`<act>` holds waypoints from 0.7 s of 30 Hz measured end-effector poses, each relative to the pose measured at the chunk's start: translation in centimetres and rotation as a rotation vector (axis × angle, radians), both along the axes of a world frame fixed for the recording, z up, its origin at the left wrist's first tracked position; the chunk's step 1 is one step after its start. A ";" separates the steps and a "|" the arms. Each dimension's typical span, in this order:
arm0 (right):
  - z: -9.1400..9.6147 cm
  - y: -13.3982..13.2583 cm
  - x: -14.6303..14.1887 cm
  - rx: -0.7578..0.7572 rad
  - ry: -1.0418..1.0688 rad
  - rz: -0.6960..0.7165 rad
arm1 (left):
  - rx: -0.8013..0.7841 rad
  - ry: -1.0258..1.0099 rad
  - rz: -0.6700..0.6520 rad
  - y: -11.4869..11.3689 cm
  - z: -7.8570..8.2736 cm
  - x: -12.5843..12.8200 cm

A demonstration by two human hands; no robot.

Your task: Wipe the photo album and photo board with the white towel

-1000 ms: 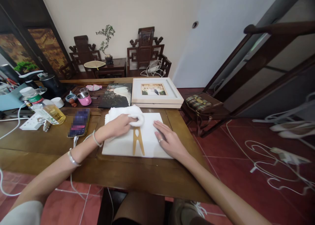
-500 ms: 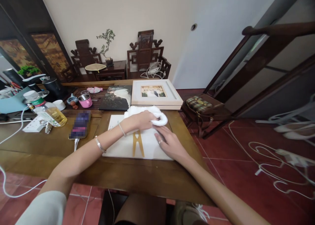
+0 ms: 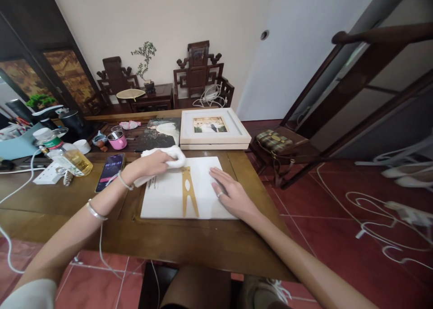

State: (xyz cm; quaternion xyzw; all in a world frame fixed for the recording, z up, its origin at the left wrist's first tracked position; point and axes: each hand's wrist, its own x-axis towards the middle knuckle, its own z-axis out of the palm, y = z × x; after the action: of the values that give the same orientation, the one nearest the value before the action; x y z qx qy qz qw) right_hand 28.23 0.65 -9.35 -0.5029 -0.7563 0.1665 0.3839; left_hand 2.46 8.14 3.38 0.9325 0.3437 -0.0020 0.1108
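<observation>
On the wooden table lies a flat white board or book (image 3: 209, 200) printed with a gold figure like a clothes peg and small dark text at its left. My left hand (image 3: 150, 163) is closed on a folded white cloth (image 3: 176, 156) over the board's upper left corner. Part of the cloth hangs past the board's left edge. My right hand (image 3: 233, 191) rests flat on the board's right side, its fingers stretched out and a ring on one of them.
Behind the board are a white-framed picture (image 3: 233, 124) and a dark photo panel (image 3: 152, 140). To the left lie a phone (image 3: 110, 171) with a cable, an oil-coloured bottle (image 3: 72, 158), a power strip (image 3: 49, 173) and a pink cup (image 3: 117, 140). A bag (image 3: 275, 142) sits beyond the table's right side.
My left hand has swept the cloth leftward across the board's top, uncovering the gold figure's upper part. My right hand stays at the right side.
</observation>
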 end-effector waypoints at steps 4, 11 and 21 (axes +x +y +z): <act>0.2 0.0 0.1 0.005 -0.005 0.004 | -0.015 -0.007 -0.085 0.1 -1.2 6.2; 0.4 -0.1 0.1 -0.014 -0.036 -0.018 | 0.054 0.035 -0.175 -1.8 -2.0 12.6; 0.4 0.1 0.1 0.001 -0.006 0.009 | 0.169 0.270 0.050 -5.6 -4.0 7.5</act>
State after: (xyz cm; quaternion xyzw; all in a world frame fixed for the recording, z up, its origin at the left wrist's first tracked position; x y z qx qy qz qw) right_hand 28.30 0.74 -8.93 -0.4996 -0.7599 0.1663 0.3811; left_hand 9.97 2.53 -0.67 0.9208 0.3777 -0.0957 -0.0152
